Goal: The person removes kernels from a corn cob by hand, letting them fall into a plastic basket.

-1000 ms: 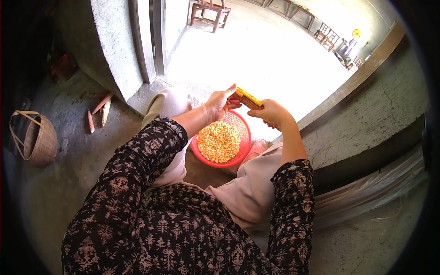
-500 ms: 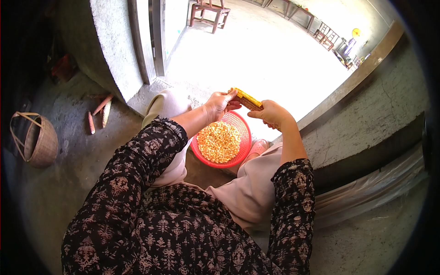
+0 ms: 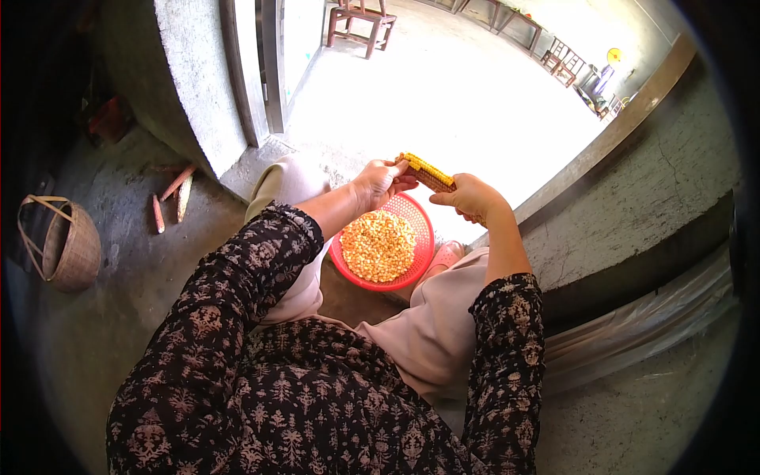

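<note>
An ear of corn point(image 3: 430, 173) is held between my two hands, with yellow kernels along its upper side and a browner stripped strip below. My left hand point(image 3: 378, 182) pinches its left end, thumb on top. Around the right end my right hand point(image 3: 475, 196) is closed, its fingers partly hidden under the wrist. Below the hands, a red plastic colander point(image 3: 428, 237) sits between my legs. Loose corn kernels point(image 3: 378, 245) fill much of its bottom.
Several bare corncobs point(image 3: 184, 195) lie on the floor at left. Nearby stands a woven basket point(image 3: 79, 245) with a handle. A door frame point(image 3: 273, 71) and a wall point(image 3: 633, 182) flank me. Beyond the doorway is a wooden chair point(image 3: 362, 30).
Almost nothing differs. Both hands keep their hold on the ear of corn, with only a tiny shift of the fingers.
</note>
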Action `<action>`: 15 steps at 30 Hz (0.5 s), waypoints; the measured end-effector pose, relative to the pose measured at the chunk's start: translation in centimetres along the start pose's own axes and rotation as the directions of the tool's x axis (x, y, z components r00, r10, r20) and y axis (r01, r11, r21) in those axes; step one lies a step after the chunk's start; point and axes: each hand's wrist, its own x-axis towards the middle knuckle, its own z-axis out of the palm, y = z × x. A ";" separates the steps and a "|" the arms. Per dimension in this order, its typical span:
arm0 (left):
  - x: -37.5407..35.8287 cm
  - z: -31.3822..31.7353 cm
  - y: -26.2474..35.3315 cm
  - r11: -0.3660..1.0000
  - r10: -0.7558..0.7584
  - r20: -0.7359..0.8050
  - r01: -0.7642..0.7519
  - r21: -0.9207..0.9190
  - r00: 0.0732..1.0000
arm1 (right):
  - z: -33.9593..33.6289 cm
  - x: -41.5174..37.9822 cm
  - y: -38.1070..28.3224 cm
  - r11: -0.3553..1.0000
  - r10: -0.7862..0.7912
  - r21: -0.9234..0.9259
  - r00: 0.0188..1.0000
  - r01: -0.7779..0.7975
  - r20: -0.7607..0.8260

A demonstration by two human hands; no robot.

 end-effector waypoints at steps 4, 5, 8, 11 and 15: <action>-0.1 0.2 0.0 1.000 -0.004 -0.005 0.004 -0.004 1.000 | 0.0 0.1 0.2 1.000 -0.012 0.009 1.000 0.012 -0.005; -0.1 0.3 0.0 1.000 -0.003 -0.005 0.003 -0.004 1.000 | 0.0 0.2 0.3 1.000 -0.015 0.007 1.000 0.015 -0.006; -0.3 0.6 0.1 1.000 0.012 -0.041 -0.013 -0.020 0.999 | -0.1 0.0 0.2 0.999 -0.020 0.036 1.000 0.020 -0.003; 0.1 0.2 -0.2 0.999 0.014 -0.032 -0.015 -0.030 0.999 | -0.2 -0.1 0.3 0.998 -0.029 0.060 1.000 0.030 -0.003; 0.1 -0.3 0.0 0.993 -0.031 0.028 0.034 -0.111 0.999 | -0.2 0.0 0.5 0.998 -0.031 0.058 1.000 0.031 0.001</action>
